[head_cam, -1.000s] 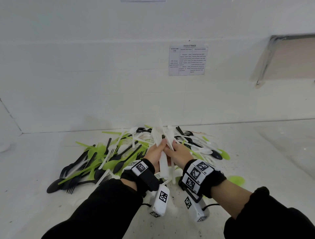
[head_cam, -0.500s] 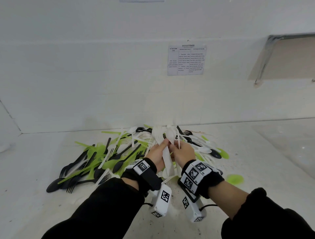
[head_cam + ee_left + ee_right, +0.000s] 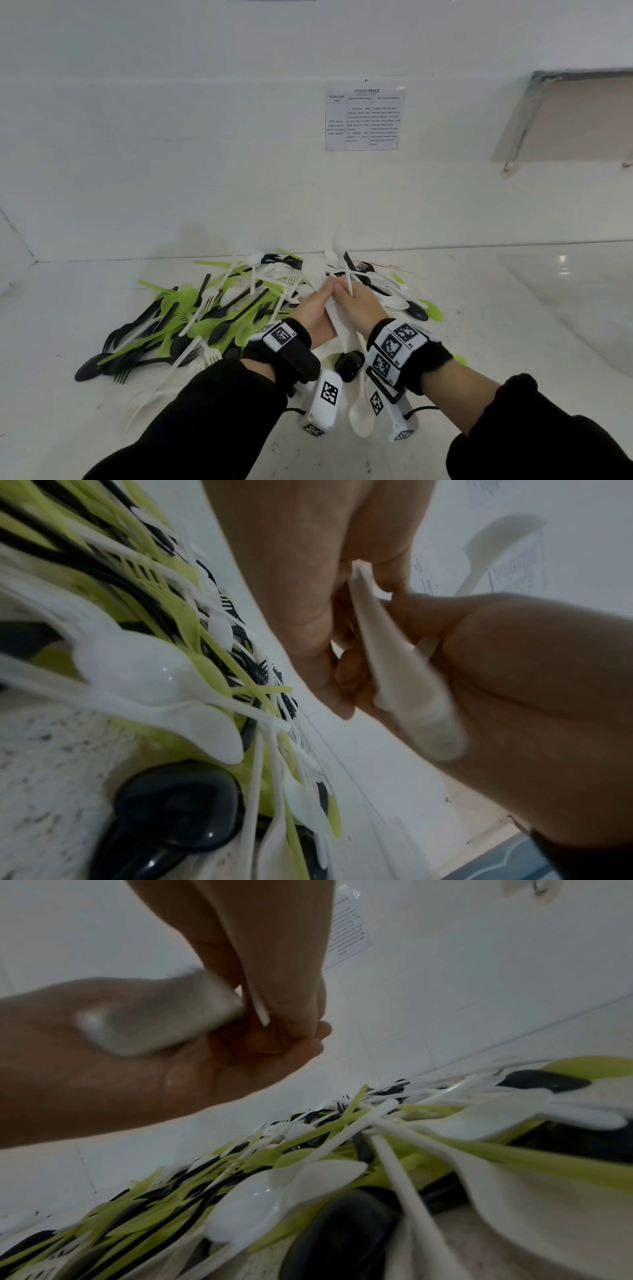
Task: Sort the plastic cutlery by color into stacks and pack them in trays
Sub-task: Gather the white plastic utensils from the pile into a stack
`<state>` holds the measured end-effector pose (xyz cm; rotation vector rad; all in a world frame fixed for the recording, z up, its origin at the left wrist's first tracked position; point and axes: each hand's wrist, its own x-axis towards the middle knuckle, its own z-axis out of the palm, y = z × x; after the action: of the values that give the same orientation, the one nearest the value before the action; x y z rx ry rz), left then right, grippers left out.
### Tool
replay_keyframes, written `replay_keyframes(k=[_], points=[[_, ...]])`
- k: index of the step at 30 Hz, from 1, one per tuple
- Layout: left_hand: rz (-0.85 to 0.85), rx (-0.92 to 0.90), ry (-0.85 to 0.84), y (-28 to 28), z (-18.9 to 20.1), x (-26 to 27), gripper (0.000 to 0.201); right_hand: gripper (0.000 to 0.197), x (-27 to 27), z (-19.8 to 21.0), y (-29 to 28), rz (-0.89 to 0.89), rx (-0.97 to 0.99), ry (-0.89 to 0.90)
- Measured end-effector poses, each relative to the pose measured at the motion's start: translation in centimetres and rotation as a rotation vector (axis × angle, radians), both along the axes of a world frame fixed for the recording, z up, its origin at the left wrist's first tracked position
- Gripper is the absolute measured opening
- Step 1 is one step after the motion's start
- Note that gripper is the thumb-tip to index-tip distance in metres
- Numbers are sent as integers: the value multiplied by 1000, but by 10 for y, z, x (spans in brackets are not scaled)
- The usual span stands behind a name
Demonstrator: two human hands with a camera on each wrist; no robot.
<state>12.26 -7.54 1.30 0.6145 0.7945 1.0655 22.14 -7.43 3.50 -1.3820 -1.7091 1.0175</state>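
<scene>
A mixed pile of black, green and white plastic cutlery [image 3: 212,308] lies on the white counter against the wall. Just above its right part, my left hand [image 3: 313,310] and right hand [image 3: 363,303] press together around a bundle of white cutlery [image 3: 339,320]. The bundle's heads stick up past the fingers and its handles run down between the palms. In the left wrist view the white bundle [image 3: 394,669] sits in the palm. In the right wrist view the blurred bundle [image 3: 161,1020] shows, with one thin white handle [image 3: 258,1010] pinched by the fingers.
A black spoon [image 3: 349,365] lies under my wrists and a green spoon [image 3: 459,359] by the right wrist. The tiled wall with a printed sheet [image 3: 364,120] stands right behind the pile. Something clear and curved [image 3: 565,291] sits on the counter at the right.
Both hands have shifted slightly right and regripped the white bundle. Its heads have drawn closer together and one white piece now stands up in the right fingers.
</scene>
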Motion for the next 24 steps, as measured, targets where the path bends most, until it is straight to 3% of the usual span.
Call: replay_keyframes(k=[3,6,9,12,16,24], points=[[43,-8,34,-1,2,12,38,32,10,-1,2,-90,-2,-6],[68,10,36,-1,-1,19,42,32,18,-1,3,-229,-112,183],[53,33,41,0,-3,22,40,23,24,-5,3,-144,-220,211],[33,77,65,-4,-1,27,34,24,27,-15,2,-85,-87,74],[62,85,124,-6,-1,31,25,29,35,-21,-2,-117,-7,80],[84,101,256,-10,-8,30,39,28,36,-19,-9,9,-16,59]])
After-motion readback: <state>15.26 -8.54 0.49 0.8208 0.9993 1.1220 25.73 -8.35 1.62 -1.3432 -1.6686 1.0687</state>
